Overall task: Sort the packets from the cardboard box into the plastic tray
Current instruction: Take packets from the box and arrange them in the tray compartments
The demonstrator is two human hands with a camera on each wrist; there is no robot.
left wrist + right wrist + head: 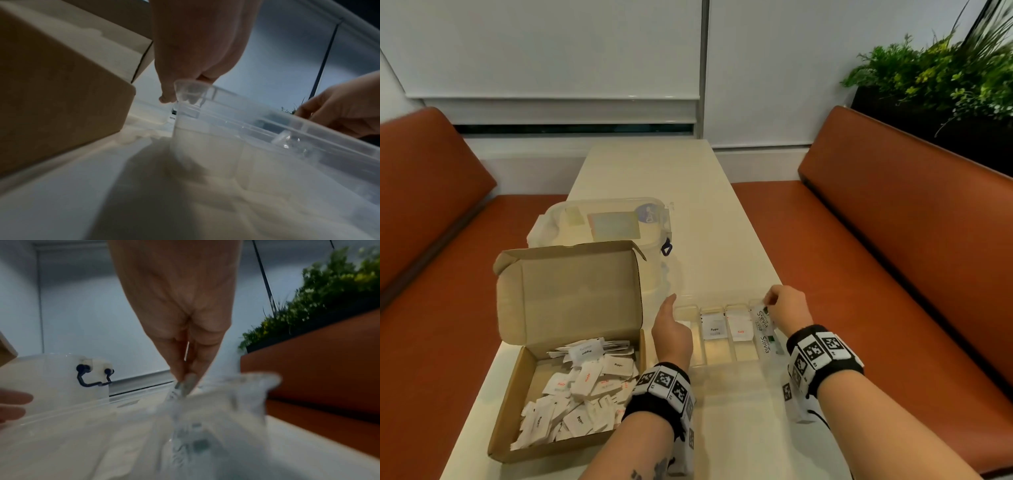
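An open cardboard box (507,407) at the left holds several white packets (585,380). To its right lies the clear plastic tray (717,354) with narrow compartments; one holds a pepper packet (713,329), the one beside it a salt packet (739,330). My right hand (774,306) pinches the top end of a Stevia stick packet (764,322) standing in the rightmost compartment; the pinch (185,384) is blurred in the right wrist view. My left hand (671,325) is at the tray's far left corner (267,120), thumb outside the wall and fingers (191,95) inside.
A clear lidded container (613,222) with a dark latch (92,378) stands behind the box. Orange benches (893,240) run along both sides of the narrow white table (671,178). Green plants (945,75) sit behind the right bench.
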